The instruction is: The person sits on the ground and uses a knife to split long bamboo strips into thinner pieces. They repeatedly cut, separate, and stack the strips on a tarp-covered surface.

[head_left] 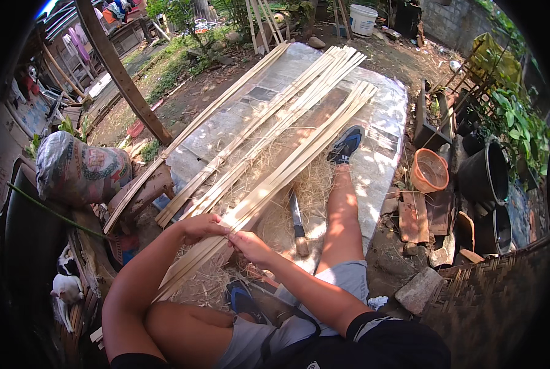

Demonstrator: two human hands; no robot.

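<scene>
A long bundle of pale bamboo strips [287, 172] lies slantwise across my lap, its far end fanned out over the mat. My left hand [202, 228] is closed at the bundle's edge, and my right hand [250, 246] pinches beside it, the two nearly touching. Whether a thin tie is between the fingertips is too small to tell. Beyond, more bamboo strips [250, 141] lie in long rows. Between my legs a knife [297, 222] with a wooden handle rests among curly bamboo shavings [269, 227].
A pale sheet [382, 123] covers the ground under the strips. On the left are a stuffed sack [81, 167], a wooden post [124, 74] and a lying cat [67, 286]. On the right stand an orange bucket [429, 171], black buckets [484, 172] and a concrete block [420, 289].
</scene>
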